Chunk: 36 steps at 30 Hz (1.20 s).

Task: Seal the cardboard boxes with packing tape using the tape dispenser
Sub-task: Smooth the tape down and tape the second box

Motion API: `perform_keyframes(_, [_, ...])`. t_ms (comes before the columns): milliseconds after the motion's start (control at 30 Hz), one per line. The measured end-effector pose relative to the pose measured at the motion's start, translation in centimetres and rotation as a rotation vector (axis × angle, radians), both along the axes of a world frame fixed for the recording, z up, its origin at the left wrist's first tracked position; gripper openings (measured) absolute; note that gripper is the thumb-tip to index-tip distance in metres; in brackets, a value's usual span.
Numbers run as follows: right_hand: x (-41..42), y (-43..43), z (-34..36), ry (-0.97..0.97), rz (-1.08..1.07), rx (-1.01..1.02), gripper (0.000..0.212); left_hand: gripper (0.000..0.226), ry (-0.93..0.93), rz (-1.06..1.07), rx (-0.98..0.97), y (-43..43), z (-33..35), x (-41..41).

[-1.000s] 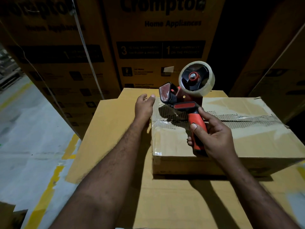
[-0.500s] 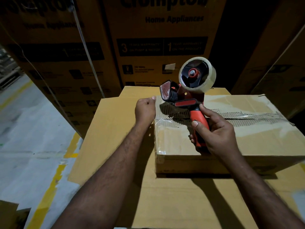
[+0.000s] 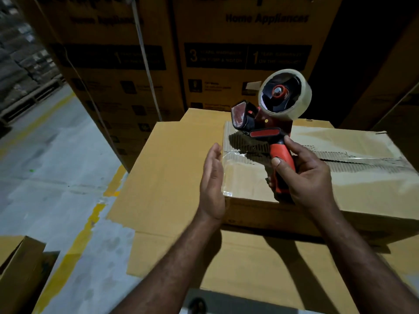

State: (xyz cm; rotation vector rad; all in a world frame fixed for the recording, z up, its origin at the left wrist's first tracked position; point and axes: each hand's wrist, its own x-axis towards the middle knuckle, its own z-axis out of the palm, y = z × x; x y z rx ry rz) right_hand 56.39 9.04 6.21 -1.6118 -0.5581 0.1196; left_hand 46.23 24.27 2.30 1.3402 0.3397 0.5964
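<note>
Hands first: the left hand [image 3: 212,177] stands on edge with fingers straight and together, its grip wide and holding nothing. The palm is turned right against the left end of the cardboard box [image 3: 353,184]. It seems to touch the clear film folded over that end, though the dim light leaves the contact unsure. The right hand [image 3: 305,177] has its grip closed round the red handle of the tape dispenser [image 3: 269,134], thumb laid along the handle's near side. It holds the tool above the left part of the box top.

The dispenser's handle slants down toward the person, and its head rises up and away. The flap at its nose points left, and the roll of clear tape [image 3: 285,94] sits at the upper right with its open side facing the camera. The box's long axis runs left to right, and a strip of tape [image 3: 367,160] follows the seam along it. The box lies on a flat cardboard sheet [image 3: 167,177].

Behind stand tall cartons [image 3: 249,64] printed "Home Appliances"; below that a large "3" and "1" show in a dark panel, the smaller words being too blurred to read. On the floor [image 3: 45,177] to the left runs a yellow line [image 3: 74,245].
</note>
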Motion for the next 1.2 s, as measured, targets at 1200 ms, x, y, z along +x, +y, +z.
perform_keyframes(1200, [-0.3,0.7,-0.5,-0.003,-0.020,0.010,0.055,0.048,0.503,-0.225,0.045,3.9,2.5,1.4])
